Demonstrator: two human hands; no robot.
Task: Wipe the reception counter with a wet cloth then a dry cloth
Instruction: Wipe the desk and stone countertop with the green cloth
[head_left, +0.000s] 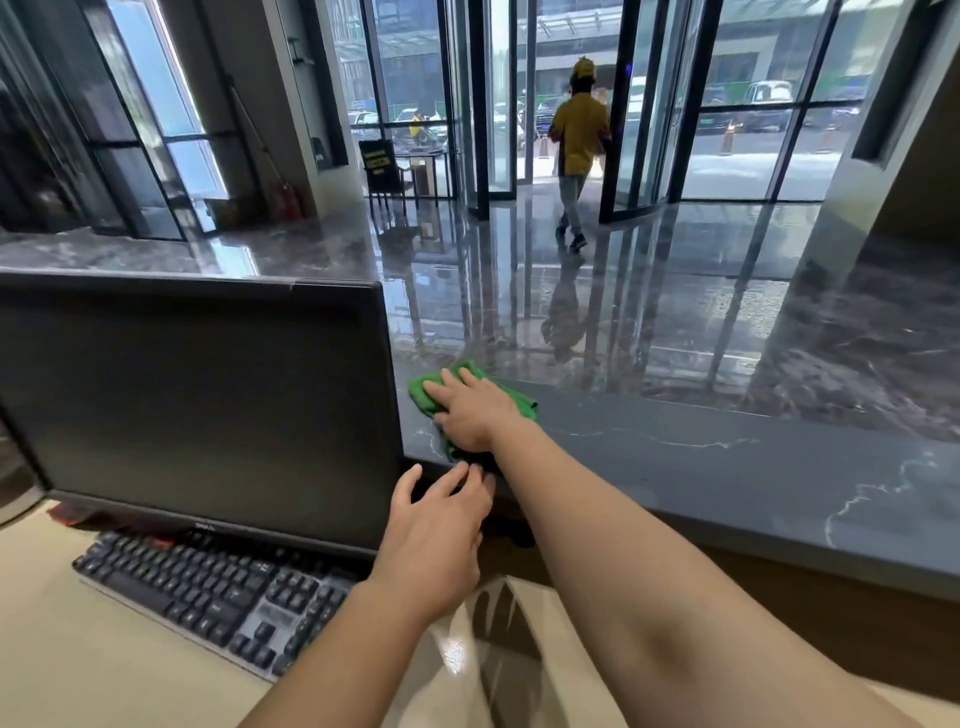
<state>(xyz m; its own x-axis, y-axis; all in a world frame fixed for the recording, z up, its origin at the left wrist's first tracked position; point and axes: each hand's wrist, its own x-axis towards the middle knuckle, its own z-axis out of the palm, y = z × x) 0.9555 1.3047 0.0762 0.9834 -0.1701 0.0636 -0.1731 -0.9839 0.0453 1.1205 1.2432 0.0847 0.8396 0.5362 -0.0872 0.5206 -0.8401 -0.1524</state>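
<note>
The right hand (470, 410) pressed flat, fingers straight, on the crumpled green cloth (422, 395) on the dark grey veined stone counter (727, 467). The left hand (436, 525), fingers loosely extended and empty, seemingly touched the counter's near edge.

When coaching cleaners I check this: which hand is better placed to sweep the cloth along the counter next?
Right. The right hand lies flat on the green cloth atop the dark counter; the left hand only reaches toward its front edge, holding nothing.
</note>
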